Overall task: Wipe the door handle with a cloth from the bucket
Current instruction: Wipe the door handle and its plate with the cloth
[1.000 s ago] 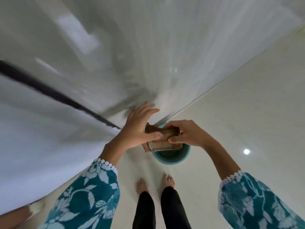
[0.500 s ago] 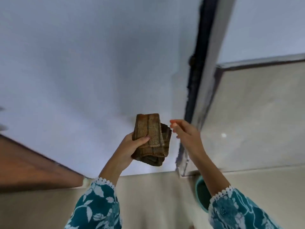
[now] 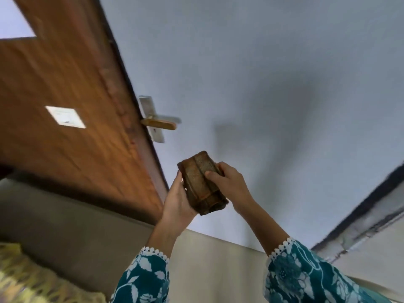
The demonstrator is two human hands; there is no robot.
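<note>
1. We are holding the folded brown cloth (image 3: 202,183) up with both hands, clear of the door.
2. Our left hand (image 3: 177,199) is cradling it; our right hand (image 3: 227,182) is clenching its side.
3. The door handle (image 3: 159,124) is sitting untouched above-left, by the wooden door (image 3: 72,88) edge.

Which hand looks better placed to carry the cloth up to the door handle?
Left, probably. The left hand cradles the folded cloth from the side nearer the door handle; the right hand grips from the far side.
</note>
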